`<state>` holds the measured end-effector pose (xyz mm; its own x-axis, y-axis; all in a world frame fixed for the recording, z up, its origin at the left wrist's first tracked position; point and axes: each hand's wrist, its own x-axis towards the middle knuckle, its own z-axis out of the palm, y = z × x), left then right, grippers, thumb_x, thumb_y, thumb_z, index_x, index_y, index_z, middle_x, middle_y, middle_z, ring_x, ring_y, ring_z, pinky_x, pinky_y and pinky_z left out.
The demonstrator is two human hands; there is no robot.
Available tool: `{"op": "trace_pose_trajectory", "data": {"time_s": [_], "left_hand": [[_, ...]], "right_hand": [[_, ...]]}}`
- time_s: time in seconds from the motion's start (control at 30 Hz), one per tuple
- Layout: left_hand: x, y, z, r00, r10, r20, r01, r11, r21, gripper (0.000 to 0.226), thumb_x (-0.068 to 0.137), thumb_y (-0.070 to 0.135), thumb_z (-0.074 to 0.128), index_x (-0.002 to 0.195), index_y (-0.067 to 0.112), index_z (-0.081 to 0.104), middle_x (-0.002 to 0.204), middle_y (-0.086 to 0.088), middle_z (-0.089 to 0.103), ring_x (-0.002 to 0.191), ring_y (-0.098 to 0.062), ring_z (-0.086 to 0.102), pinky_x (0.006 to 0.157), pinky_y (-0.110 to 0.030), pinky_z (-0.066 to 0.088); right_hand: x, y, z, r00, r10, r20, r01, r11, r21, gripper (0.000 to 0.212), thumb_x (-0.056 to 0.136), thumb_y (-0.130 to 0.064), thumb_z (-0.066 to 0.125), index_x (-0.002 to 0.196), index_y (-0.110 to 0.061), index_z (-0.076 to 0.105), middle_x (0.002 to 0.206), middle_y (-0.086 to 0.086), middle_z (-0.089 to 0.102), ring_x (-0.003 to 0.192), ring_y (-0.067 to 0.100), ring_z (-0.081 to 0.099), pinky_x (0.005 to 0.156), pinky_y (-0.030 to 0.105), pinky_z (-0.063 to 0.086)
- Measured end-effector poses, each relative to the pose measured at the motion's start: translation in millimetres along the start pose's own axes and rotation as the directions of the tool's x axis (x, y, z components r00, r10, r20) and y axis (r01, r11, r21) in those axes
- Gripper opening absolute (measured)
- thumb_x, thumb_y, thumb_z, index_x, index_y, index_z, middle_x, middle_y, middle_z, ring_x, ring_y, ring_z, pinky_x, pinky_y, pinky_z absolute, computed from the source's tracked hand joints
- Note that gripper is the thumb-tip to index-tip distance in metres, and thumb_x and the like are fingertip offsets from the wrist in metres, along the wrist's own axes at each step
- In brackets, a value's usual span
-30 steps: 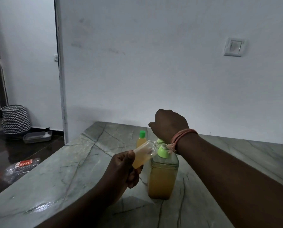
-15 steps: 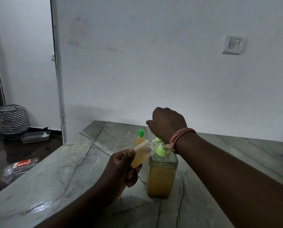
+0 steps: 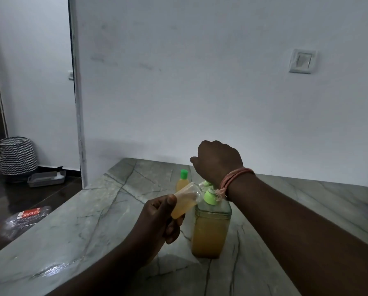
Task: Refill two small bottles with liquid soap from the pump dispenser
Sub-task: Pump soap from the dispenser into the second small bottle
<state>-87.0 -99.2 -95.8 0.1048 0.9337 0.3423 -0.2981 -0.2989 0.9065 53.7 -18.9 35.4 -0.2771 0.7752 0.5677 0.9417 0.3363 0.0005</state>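
Left hand closed around an uncapped small bottle, tilted with its mouth at the green pump head of the soap dispenser standing on the marble counter. Right hand curled over the pump top, fingertips hidden, grip impossible to tell. Second small bottle, green-capped, upright at eleven o'clock from the dispenser, just behind.

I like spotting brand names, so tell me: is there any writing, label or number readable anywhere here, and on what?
"CLEAR", white letters on a red label, seen upside down: on the crumpled plastic bottle lying on the floor at left.
Pump dispenser: no label visible.
Capped small bottle and the small bottle held in the left hand: no writing visible.
Wall switch: no markings readable.
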Motion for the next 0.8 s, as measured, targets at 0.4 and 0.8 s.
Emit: {"op": "trace_pose_trajectory", "data": {"time_s": [0.4, 0.8], "left_hand": [[-0.7, 0.2, -0.6, 1.000, 0.011, 0.009, -0.010, 1.000, -0.021, 0.075, 0.057, 0.075, 0.078, 0.101, 0.014, 0.076, 0.064, -0.011, 0.051, 0.042, -0.011, 0.038, 0.039, -0.022, 0.037], [-1.0, 0.2, -0.9, 1.000, 0.012, 0.023, -0.012, 1.000, -0.006, 0.077, 0.056, 0.077, 0.077, 0.098, 0.012, 0.076, 0.063, -0.014, 0.045, 0.042, -0.010, 0.037, 0.039, -0.021, 0.036]], "right_hand": [[-0.4, -2.2, 1.9, 0.998, -0.026, 0.050, 0.026, 1.000, -0.007, 0.024, 0.090, -0.039, 0.055, 0.078, -0.019, 0.051, 0.091, 0.005, 0.064, 0.084, 0.029, 0.061, 0.067, 0.030, 0.041], [-4.4, -0.9, 6.6, 0.999, 0.024, 0.032, -0.026, 0.999, 0.046, 0.037, 0.089, -0.041, 0.055, 0.064, -0.018, 0.039, 0.080, 0.005, 0.059, 0.071, 0.028, 0.052, 0.064, 0.029, 0.040]]}}
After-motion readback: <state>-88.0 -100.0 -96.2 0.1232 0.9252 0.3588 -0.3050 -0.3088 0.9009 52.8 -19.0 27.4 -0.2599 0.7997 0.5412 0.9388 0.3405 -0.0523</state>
